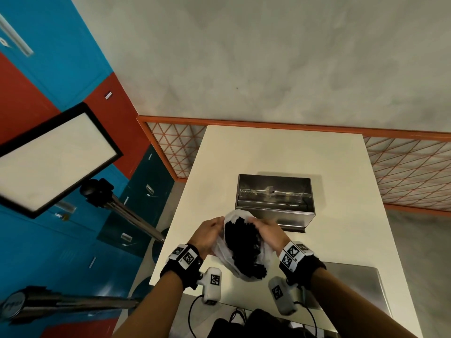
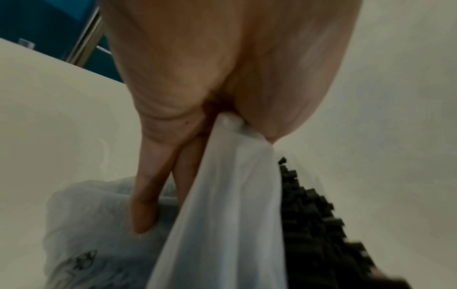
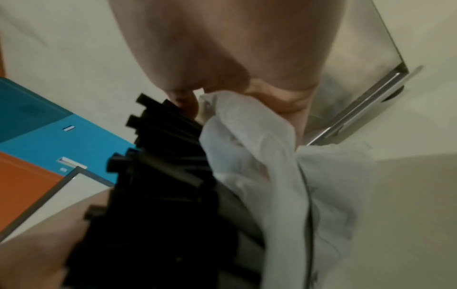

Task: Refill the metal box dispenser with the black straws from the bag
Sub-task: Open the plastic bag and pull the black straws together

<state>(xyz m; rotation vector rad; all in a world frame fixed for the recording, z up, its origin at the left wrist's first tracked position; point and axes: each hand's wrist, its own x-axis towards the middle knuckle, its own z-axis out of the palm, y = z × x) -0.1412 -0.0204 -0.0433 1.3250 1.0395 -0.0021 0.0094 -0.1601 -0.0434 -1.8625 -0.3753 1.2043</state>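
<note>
The tabletop [image 1: 280, 154] is white and rectangular, with a grey floor beyond it and an orange mesh fence along its far end. A light panel [image 1: 56, 157] on a stand [image 1: 127, 213] sits off its left side, in front of blue and orange lockers [image 1: 44, 57].

The box [image 1: 274, 198] stands on the tabletop, near the middle. It is bare metal, with its top open toward the head camera; a clear part and a rod show inside. A flat metal lid [image 1: 353, 284] lies on the tabletop at the near right corner, apart from the box.

The bag [image 1: 223, 252] is thin white plastic and is held just in front of the box, between the two hands. Its mouth faces the box. The straws [image 1: 244, 247] fill it as a dense black bundle, and their cut ends show at the mouth.

The left hand [image 1: 207, 235] holds the left edge of the bag. In the left wrist view the plastic is pinched between thumb and fingers [image 2: 146, 195], with two fingers lying straight against the film. The right hand [image 1: 268, 236] holds the right edge. In the right wrist view the film is gathered under curled fingers [image 3: 188, 99]; this view is blurred, and the fingertips appear to touch the straw ends.

Both wrists carry black bands with printed markers.
</note>
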